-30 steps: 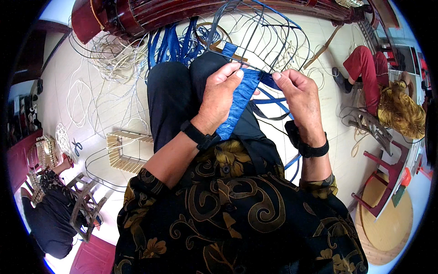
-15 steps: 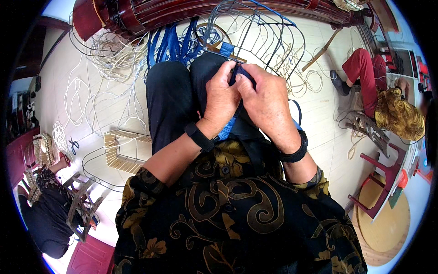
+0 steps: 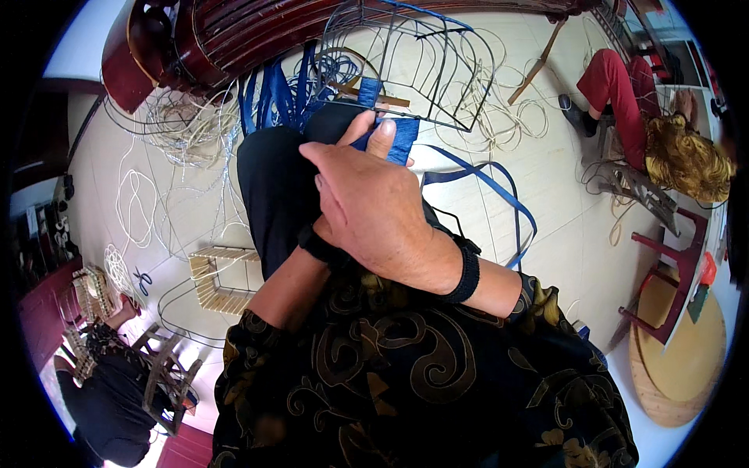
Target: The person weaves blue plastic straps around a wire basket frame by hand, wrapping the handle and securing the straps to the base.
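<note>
My right hand [image 3: 378,204] crosses in front of my left hand above my lap, back upward and fingers curled in. What it may grip is hidden beneath it. Of my left hand, the thumb [image 3: 381,140] and some fingers show; they pinch a blue woven band [image 3: 402,142] at the near edge of a dark wire frame [image 3: 470,128]. The frame is basket-shaped and rests beyond my knees. Another blue wrapped patch [image 3: 369,92] covers part of it. A loose blue strap [image 3: 524,214] loops out to the right of my hands.
Blue straps [image 3: 273,97] hang beyond my left knee, beside tangled pale cord [image 3: 183,105]. A slatted wooden frame [image 3: 211,285] and scissors [image 3: 142,281] lie on the left. A dark red bench [image 3: 257,39] stands ahead. Seated people work at left and right [image 3: 624,101].
My right hand has swung left across my left hand, from beside it. The blue woven band and the loose strap now show. The view has shifted slightly.
</note>
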`<act>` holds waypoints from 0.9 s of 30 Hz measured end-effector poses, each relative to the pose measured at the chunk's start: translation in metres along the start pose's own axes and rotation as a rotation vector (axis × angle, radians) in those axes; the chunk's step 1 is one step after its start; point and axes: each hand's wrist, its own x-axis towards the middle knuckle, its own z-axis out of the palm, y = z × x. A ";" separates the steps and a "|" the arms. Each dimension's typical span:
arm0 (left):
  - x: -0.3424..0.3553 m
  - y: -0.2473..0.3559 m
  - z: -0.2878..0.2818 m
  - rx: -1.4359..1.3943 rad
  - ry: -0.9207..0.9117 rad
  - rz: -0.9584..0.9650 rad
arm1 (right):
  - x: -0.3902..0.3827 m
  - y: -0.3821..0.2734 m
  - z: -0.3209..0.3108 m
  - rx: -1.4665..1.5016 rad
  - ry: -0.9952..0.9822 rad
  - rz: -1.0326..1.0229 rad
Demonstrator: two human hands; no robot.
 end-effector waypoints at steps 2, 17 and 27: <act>0.001 0.000 0.002 -0.030 0.004 -0.009 | 0.002 -0.004 -0.003 0.041 -0.017 -0.003; 0.033 -0.028 -0.001 0.145 0.073 0.013 | 0.033 -0.001 0.017 -0.011 -0.061 0.075; 0.044 -0.041 -0.006 0.127 0.052 0.031 | 0.038 -0.001 0.024 -0.005 -0.118 0.087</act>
